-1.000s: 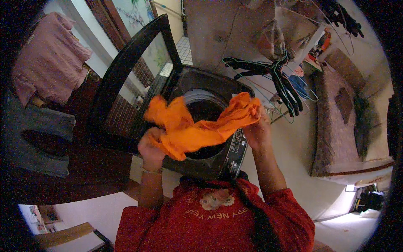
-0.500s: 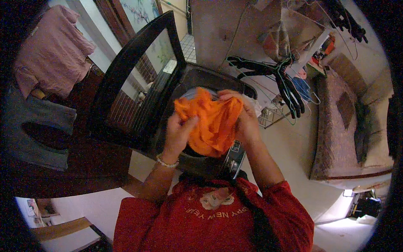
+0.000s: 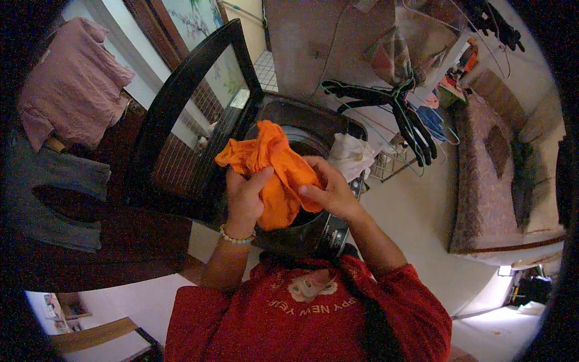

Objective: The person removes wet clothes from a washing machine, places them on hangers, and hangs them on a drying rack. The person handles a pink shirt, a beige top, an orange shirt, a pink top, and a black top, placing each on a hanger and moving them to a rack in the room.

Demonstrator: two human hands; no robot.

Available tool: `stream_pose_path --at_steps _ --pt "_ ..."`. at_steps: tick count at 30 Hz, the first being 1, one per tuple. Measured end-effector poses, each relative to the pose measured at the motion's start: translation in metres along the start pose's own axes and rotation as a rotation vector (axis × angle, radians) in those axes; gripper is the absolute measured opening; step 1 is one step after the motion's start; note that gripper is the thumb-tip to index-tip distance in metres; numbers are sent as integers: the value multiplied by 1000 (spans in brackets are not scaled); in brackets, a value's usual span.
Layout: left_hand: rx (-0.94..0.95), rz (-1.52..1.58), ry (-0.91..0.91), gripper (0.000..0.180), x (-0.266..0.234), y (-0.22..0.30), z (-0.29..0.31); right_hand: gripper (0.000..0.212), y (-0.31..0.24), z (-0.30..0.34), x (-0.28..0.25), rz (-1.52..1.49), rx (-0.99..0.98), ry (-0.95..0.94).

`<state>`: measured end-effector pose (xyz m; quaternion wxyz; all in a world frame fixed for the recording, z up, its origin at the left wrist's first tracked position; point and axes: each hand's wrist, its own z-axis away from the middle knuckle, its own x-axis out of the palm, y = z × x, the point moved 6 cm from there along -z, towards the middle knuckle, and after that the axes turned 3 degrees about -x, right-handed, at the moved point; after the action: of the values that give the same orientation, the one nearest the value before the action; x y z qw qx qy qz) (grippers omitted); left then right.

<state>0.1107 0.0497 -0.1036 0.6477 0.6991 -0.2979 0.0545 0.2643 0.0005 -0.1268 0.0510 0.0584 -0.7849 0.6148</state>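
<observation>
In the head view, the person is holding an orange cloth (image 3: 274, 172) with both hands, right above the open top of the dark washing machine (image 3: 313, 127). The left hand (image 3: 244, 196) is grasping the cloth from its left side, with the thumb pressing on the front of the fabric, and a bead bracelet (image 3: 235, 237) is sitting on this wrist. The right hand (image 3: 329, 190) is gripping the cloth from its right side — the fingers are closing on the bunched fabric. The cloth is crumpled between the two hands, and one part of it is standing up above them.

The lid (image 3: 193, 114) of the washing machine is standing open, on the left of the drum. On the right rim of the machine a white cloth (image 3: 351, 154) is lying. Further right of the machine, a bunch of black hangers (image 3: 398, 108) is hanging, well apart from the hands. To the far left of the machine a pink garment (image 3: 72, 90) is hanging, and below it a grey garment (image 3: 57, 193). On the far right of the machine, a brown sofa (image 3: 488, 175) is standing by the wall.
</observation>
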Motion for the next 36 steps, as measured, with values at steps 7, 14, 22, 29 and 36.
stream_pose_path --at_steps 7,14,22,29,36 --pt "-108 147 250 46 -100 -15 -1 19 -25 -2 -55 -460 -8 164" --pt "148 -915 -86 43 -7 -21 9 20 -18 -7 -19 -91 134 -51" --pt "76 -972 -177 21 7 -16 -23 38 -51 -18 -40 354 -61 -109" --pt "-166 -499 -275 18 6 21 -48 39 -9 -17 -67 1516 123 -220" --pt "236 -1360 -448 28 17 81 -28 38 -84 -21 -55 198 -4 -314"
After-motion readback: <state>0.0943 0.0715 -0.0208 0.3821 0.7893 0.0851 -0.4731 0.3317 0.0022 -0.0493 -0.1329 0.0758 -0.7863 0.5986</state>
